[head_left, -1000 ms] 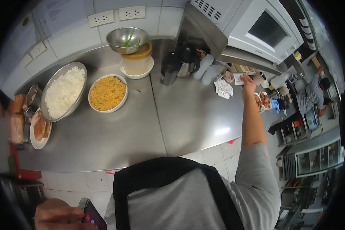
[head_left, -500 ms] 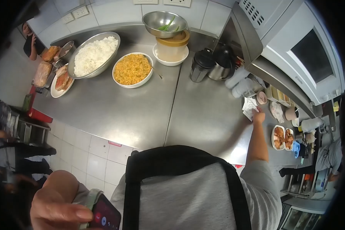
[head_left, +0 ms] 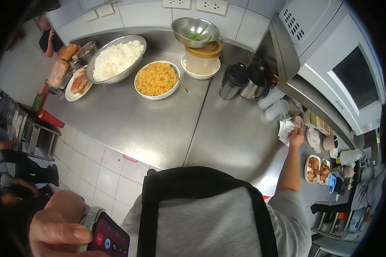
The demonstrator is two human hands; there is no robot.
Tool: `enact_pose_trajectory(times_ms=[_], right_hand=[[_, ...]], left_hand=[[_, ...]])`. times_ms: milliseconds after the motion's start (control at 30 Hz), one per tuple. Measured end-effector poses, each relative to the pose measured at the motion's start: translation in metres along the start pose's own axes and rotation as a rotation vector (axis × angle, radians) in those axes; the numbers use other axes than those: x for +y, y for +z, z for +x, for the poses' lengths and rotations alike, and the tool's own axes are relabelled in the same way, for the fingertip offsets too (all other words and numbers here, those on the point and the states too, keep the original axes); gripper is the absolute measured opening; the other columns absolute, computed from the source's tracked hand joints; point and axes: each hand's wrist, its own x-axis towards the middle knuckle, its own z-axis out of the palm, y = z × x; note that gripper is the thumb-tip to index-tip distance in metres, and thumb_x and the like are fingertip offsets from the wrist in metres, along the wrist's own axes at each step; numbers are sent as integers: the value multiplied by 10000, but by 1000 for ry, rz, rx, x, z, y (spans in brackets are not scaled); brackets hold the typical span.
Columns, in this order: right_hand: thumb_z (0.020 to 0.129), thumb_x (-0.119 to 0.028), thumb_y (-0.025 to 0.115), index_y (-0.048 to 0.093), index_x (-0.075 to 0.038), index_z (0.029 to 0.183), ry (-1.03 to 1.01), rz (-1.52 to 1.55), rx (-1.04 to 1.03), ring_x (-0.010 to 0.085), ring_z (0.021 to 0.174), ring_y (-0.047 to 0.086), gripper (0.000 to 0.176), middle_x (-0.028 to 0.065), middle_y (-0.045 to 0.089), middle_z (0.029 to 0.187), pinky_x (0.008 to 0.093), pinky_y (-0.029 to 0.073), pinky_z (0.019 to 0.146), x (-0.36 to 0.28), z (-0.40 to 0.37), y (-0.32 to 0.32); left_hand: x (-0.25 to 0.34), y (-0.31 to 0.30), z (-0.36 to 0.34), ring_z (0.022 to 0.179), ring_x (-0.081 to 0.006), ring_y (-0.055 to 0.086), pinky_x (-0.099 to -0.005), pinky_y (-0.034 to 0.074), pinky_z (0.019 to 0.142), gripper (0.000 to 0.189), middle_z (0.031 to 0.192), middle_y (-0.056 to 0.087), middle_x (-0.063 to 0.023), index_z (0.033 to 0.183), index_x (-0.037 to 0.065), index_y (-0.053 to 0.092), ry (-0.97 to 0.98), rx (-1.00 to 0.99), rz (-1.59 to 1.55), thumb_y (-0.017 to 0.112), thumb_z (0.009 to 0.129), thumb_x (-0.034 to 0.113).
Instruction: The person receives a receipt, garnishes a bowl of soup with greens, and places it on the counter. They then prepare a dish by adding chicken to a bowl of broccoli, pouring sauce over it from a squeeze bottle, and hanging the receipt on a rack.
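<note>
My left hand (head_left: 58, 229) is low at the bottom left, closed around a smartphone (head_left: 109, 240) with a lit dark screen. My right arm stretches out over the steel counter (head_left: 158, 128) to the far right. There my right hand (head_left: 296, 138) rests on several white paper slips (head_left: 284, 129) lying below the microwave shelf. Whether its fingers pinch a slip is too small to tell. I wear a grey shirt and a dark apron.
On the counter stand a steel bowl of white rice (head_left: 116, 58), a white bowl of yellow fried rice (head_left: 157, 79), a plate of meat (head_left: 78, 81), two dark jugs (head_left: 244, 80) and a microwave (head_left: 330, 55). Other people stand at the far left and lower right.
The view has swung left and down across the counter. My right hand came down from holding a slip up to the pile of slips. My left hand raised the phone slightly.
</note>
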Motion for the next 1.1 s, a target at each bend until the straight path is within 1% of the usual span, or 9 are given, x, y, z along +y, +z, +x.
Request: enact_pose_trajectory(times_ms=[133,233,267,367,400,467,533,733,1100], right_hand=[[781,-219,612,574,-17,1071,-111,-262,28,268,673,646,355,163,651,725,346,496,706,12,16,1],[742,-210,618,478,-19,1197,-217,-349,212,337,755,645,513,227,646,879,356,469,796,15,20,-5],[739,-197,616,378,-21,1281,-136,-370,184,272,725,649,618,216,634,939,349,493,720,15,22,-10],[742,-148,620,309,-28,1328,-18,-73,72,201,723,639,675,157,627,890,320,506,618,-8,0,-31],[769,-80,595,254,-34,1357,39,34,68,145,696,604,681,88,595,819,275,494,537,-17,-5,-36],[786,-48,577,244,-41,1364,26,88,89,146,670,589,667,79,588,825,265,492,538,-13,-6,-53],[801,-33,564,244,-51,1368,25,112,110,143,648,575,651,76,582,838,260,491,540,-13,-10,-64],[818,-49,572,265,-80,1369,19,120,152,141,650,574,632,74,571,851,259,489,555,-7,-14,-86],[831,-114,570,255,-85,1371,-117,124,321,166,745,573,626,79,549,938,283,483,612,-45,-38,-94]], left_hand=[[1,-4,-4,884,-297,559,-563,471,769,610,1083,502,-144,1399,357,102,-1,-18,10,173,861,637],[1,-8,-9,881,-299,560,-565,471,764,618,1085,501,-147,1401,339,117,-3,-38,31,171,862,636],[3,-7,-11,881,-299,560,-565,471,763,621,1086,501,-148,1402,333,122,-6,-34,40,170,862,636],[1,-1,-3,882,-311,563,-564,460,768,711,1072,516,-147,1370,218,241,28,50,134,88,843,669],[5,-6,-1,884,-316,562,-562,455,777,747,1064,522,-147,1354,191,275,-28,36,107,61,832,681],[22,-16,0,889,-325,561,-559,444,797,822,1046,534,-148,1320,150,336,-207,28,9,10,809,704],[21,-19,-3,898,-333,558,-556,435,817,859,1031,542,-151,1296,137,374,-222,8,-26,-13,795,718],[4,-17,-10,912,-337,556,-559,433,823,862,1036,539,-152,1303,146,358,-88,4,18,-20,787,723],[2,-18,-11,936,-344,553,-568,430,830,862,1048,533,-154,1323,165,317,-57,30,41,-30,773,731]])
